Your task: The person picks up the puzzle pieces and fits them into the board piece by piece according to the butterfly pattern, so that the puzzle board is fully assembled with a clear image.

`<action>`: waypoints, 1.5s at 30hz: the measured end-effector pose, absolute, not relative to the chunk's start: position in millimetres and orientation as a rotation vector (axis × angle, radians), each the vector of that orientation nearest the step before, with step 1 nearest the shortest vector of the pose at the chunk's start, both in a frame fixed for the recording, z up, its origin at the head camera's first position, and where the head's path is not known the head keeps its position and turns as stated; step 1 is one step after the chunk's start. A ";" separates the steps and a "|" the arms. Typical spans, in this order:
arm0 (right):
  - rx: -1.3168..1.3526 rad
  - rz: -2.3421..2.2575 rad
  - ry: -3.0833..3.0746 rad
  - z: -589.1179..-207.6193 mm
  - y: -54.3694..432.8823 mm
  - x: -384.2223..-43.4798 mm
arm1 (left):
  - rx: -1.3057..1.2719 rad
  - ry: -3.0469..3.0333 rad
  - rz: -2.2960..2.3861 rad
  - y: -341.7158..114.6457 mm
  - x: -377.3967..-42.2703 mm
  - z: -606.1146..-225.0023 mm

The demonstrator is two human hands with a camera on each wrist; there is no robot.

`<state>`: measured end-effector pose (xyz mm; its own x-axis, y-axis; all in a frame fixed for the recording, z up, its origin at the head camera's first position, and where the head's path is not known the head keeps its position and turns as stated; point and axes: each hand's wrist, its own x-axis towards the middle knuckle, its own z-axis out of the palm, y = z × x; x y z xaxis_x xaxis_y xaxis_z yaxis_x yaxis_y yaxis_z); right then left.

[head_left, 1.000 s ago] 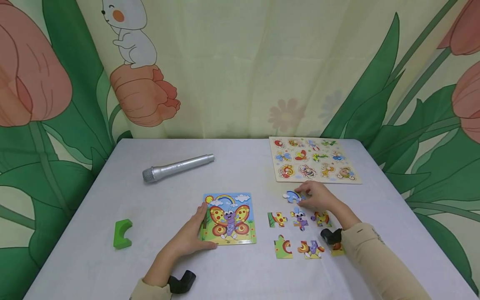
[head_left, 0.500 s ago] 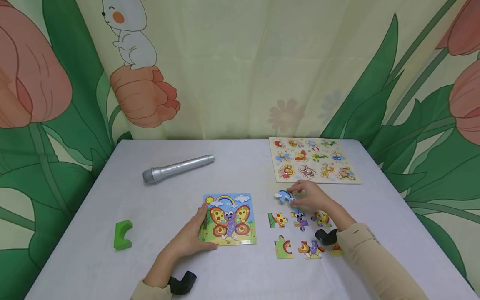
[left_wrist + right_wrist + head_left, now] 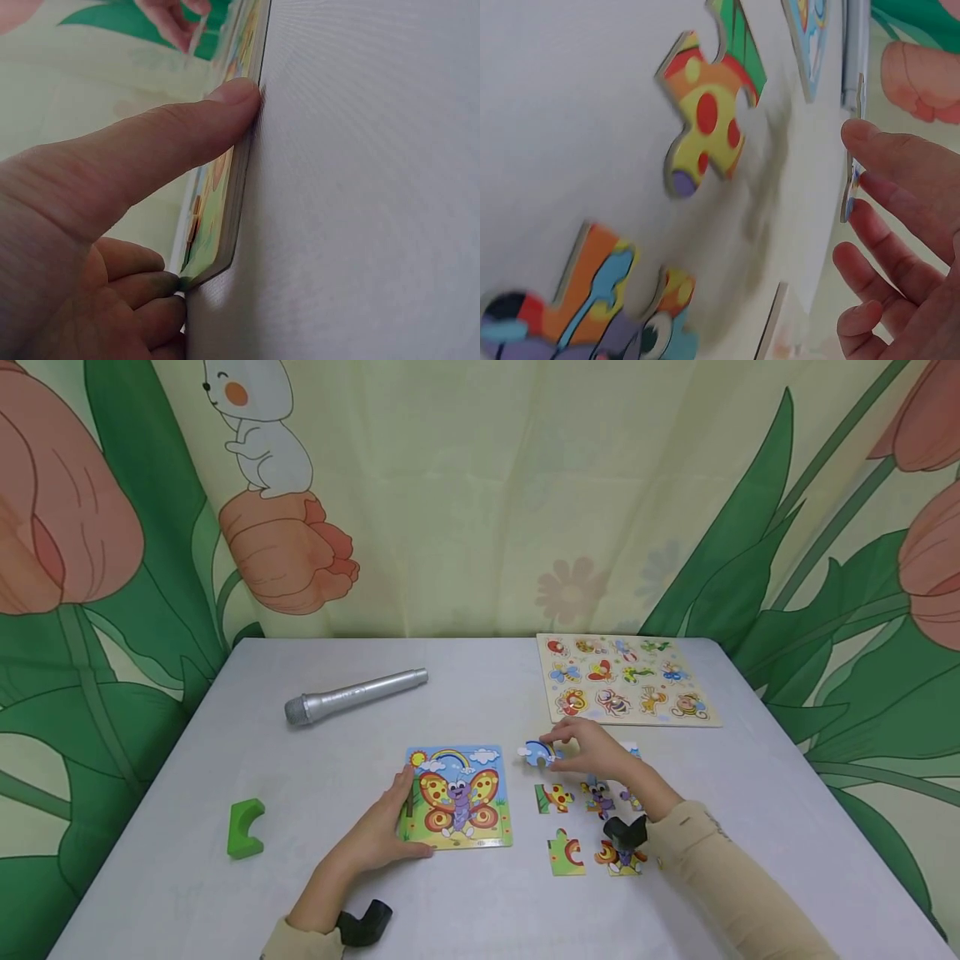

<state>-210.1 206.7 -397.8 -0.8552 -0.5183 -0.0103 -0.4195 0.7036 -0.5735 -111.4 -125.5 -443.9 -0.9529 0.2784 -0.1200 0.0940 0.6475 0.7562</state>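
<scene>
My left hand (image 3: 380,827) holds the near left corner of a square butterfly puzzle board (image 3: 461,797) on the table. In the left wrist view the thumb (image 3: 187,131) lies on the board's near edge, and the other fingers bend against its left side. My right hand (image 3: 592,750) pinches a rainbow puzzle piece (image 3: 538,752) between thumb and fingers, right of the board. Seen edge-on in the right wrist view, that piece (image 3: 852,161) is raised off the table. Below it lie a yellow spotted wing piece (image 3: 555,798) and a purple butterfly-face piece (image 3: 597,797).
More loose pieces lie nearer me, including a green one (image 3: 566,853); my right wrist's camera and sleeve cover some. A pegged insect board (image 3: 628,681) lies at the back right, a silver microphone (image 3: 356,696) at the back left. A green arched block (image 3: 245,828) sits far left.
My right hand has carried the rainbow piece leftward, toward the butterfly board. A piece formerly behind that hand now partly shows. The left hand and the board have stayed put.
</scene>
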 end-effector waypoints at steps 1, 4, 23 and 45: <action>-0.767 -0.868 2.734 -397.4 203.3 -210.3 | 0.297 2.643 1.190 -125.4 -111.5 -443.8; -0.797 -0.893 2.710 -397.8 193.4 -212.2 | 0.284 2.644 1.184 -125.1 -111.8 -443.3; -0.867 -0.780 2.638 -403.9 126.6 -213.9 | 0.293 2.640 1.194 -127.0 -112.1 -443.9; -0.893 -0.648 2.626 -413.9 83.8 -218.9 | 0.287 2.607 1.208 -126.4 -110.4 -440.8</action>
